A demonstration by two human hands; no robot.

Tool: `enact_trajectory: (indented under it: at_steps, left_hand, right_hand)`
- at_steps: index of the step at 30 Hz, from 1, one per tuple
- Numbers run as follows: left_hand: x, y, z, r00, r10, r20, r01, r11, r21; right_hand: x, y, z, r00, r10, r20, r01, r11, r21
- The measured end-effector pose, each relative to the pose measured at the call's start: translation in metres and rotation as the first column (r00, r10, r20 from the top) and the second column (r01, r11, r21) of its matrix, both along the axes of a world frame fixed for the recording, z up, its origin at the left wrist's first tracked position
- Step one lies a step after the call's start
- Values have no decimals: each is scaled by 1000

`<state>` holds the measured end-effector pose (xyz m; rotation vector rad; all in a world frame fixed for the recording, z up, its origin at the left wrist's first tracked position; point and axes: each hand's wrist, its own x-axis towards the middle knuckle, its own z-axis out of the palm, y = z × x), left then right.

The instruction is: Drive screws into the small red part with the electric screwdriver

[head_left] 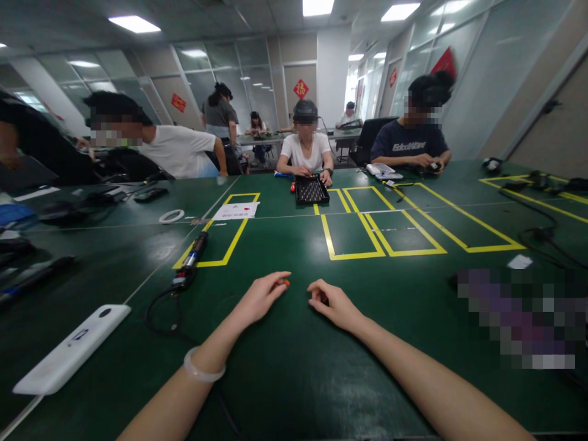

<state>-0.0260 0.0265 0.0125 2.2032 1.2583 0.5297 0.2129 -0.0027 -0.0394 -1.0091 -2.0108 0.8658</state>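
Both my hands are over the green table, facing each other with a gap between them. My left hand, with a pale bangle on its wrist, has a small orange thing between thumb and fingers. Its kind is too small to tell. My right hand has loosely bent fingers, the thumb apart from the index finger, and nothing visible in it. Yellow tape outlines lie on the table just beyond the hands.
A white power strip and a dark cylindrical device with a cable lie to the left. Ahead, a printed sheet and a tape roll rest on the table. Across from me, a person handles a black tray. Others sit nearby.
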Motion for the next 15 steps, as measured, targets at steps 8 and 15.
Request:
enact_trajectory:
  at_steps: [8,15]
  left_hand:
    - [39,-31,1,976,-193,100,211,953,-218]
    - [46,-37,-5,993,-109,40,110,993,-28]
  right_hand:
    - [-4,-4,6,993,98,-67,-99,995,-9]
    - [-3,3,-4,967,3,-255,-53,980,-189]
